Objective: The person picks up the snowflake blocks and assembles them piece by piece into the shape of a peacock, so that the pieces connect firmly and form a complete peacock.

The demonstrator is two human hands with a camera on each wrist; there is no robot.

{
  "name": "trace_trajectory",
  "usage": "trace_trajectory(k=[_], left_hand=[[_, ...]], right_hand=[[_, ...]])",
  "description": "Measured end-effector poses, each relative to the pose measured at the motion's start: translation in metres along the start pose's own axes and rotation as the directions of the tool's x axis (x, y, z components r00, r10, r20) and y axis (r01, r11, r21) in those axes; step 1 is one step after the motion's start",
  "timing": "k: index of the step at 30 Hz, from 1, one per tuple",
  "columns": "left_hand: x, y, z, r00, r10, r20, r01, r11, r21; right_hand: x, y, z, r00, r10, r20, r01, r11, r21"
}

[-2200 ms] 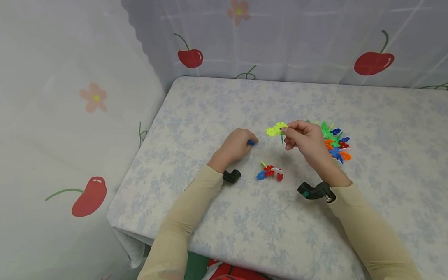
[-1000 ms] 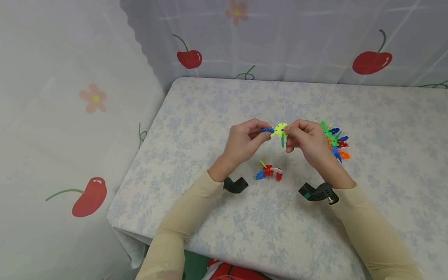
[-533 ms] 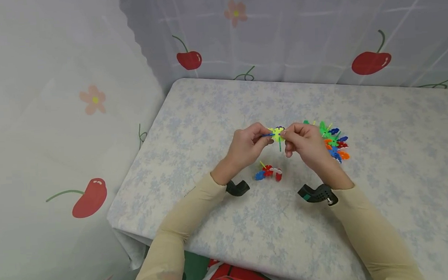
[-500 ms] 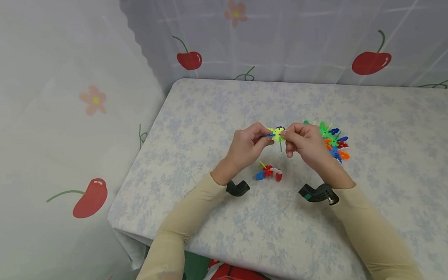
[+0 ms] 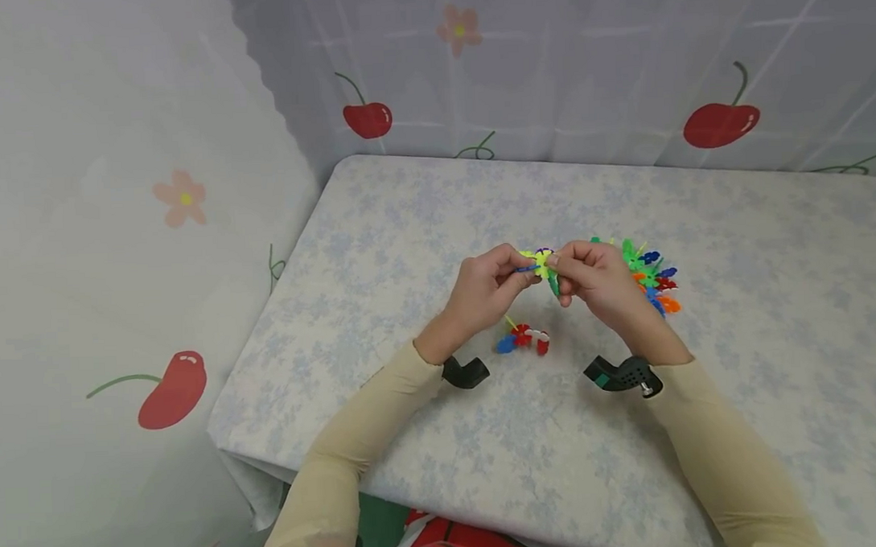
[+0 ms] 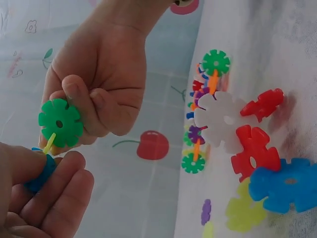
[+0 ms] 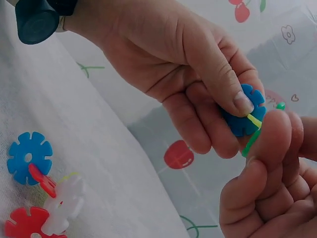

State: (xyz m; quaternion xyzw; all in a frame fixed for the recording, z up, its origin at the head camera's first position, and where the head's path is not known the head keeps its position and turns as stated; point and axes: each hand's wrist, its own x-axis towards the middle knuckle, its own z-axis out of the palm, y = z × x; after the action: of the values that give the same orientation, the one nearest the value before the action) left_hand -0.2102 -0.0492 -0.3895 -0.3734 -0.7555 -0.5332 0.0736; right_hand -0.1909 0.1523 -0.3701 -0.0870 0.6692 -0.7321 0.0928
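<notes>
Notched plastic flower discs are joined between my two hands, raised over the table. My left hand (image 5: 485, 286) pinches a blue disc (image 7: 256, 96) between thumb and fingers, edge-on in the head view. My right hand (image 5: 601, 280) pinches a yellow disc (image 5: 543, 261) that meets the blue one. A green disc (image 6: 51, 113) juts down from the yellow disc, and a purple edge shows behind its top. Fingers partly hide the joint between the discs. Below the hands, a small joined cluster (image 5: 521, 335) of red, white, blue and yellow discs lies on the cloth.
To the right of my right hand lies a pile of joined discs (image 5: 650, 276) in green, blue, orange and red. A pale floral cloth covers the table (image 5: 415, 435). White curtains with cherries stand behind the table and at its left.
My left hand picked up the blue disc from the table and brought it to the yellow disc in my right hand. In the last half second, the green disc has turned to show more of its face.
</notes>
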Motion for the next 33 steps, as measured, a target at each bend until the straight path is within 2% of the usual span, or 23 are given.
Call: trace_trajectory(k=[2, 5, 10, 15, 21, 22, 24, 26, 28, 31, 33], left_hand=[[0.001, 0.000, 0.000, 0.999, -0.029, -0.019, 0.029, 0.999, -0.040], [0.002, 0.000, -0.001, 0.994, -0.110, -0.028, 0.106, 0.987, -0.124], [0.003, -0.002, -0.004, 0.971, -0.238, -0.022, 0.222, 0.932, -0.286], [0.004, -0.005, -0.002, 0.960, -0.280, -0.010, 0.256, 0.891, -0.374], [0.003, -0.007, 0.001, 0.951, -0.307, -0.024, 0.269, 0.865, -0.423], [0.004, -0.007, 0.000, 0.950, -0.313, -0.015, 0.275, 0.855, -0.439], [0.005, -0.009, 0.000, 0.942, -0.336, 0.016, 0.301, 0.820, -0.486], [0.006, -0.011, -0.001, 0.927, -0.374, 0.041, 0.338, 0.781, -0.525], [0.008, -0.014, -0.003, 0.900, -0.434, 0.046, 0.383, 0.734, -0.561], [0.010, -0.018, -0.005, 0.843, -0.538, 0.009, 0.421, 0.650, -0.633], [0.011, -0.021, -0.007, 0.802, -0.597, -0.015, 0.425, 0.589, -0.688]], right_hand=[[0.001, 0.000, 0.000, 1.000, -0.006, 0.008, 0.006, 1.000, 0.003], [0.001, 0.000, 0.000, 1.000, -0.006, -0.002, 0.006, 1.000, -0.007], [0.003, 0.003, -0.003, 0.999, -0.017, -0.029, 0.017, 1.000, 0.010], [0.005, 0.005, -0.008, 0.999, -0.037, -0.011, 0.037, 0.999, 0.015], [0.008, 0.008, -0.010, 1.000, -0.001, 0.010, 0.001, 1.000, 0.024], [0.008, 0.008, -0.010, 1.000, 0.001, 0.013, -0.001, 1.000, 0.016], [0.010, 0.008, -0.009, 1.000, 0.006, 0.020, -0.007, 1.000, 0.005], [0.012, 0.008, -0.009, 1.000, 0.013, 0.023, -0.013, 1.000, -0.012], [0.014, 0.010, -0.009, 1.000, 0.013, -0.006, -0.014, 0.998, -0.056], [0.020, 0.015, -0.014, 0.994, 0.015, -0.111, -0.038, 0.977, -0.211], [0.025, 0.021, -0.019, 0.983, 0.037, -0.181, -0.096, 0.939, -0.329]])
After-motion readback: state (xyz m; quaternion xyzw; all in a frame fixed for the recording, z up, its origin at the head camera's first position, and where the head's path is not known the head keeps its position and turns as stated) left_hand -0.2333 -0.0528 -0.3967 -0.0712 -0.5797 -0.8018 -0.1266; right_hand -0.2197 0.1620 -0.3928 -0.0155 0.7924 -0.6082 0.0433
